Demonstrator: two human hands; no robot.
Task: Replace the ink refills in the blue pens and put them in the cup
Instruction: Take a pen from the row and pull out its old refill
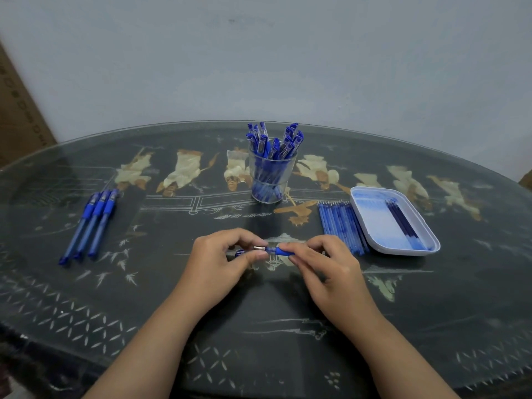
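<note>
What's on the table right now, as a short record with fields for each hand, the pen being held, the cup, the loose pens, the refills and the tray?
left hand: fingers grip one end of the held pen
right hand: fingers pinch its blue grip
held pen: roughly level, just above the table, silver part showing between the hands
cup: clear, upright, holding many blue pens
loose pens: three, side by side, far left
refills: row lying beside the tray's left edge
tray: white, a few dark refills inside
</note>
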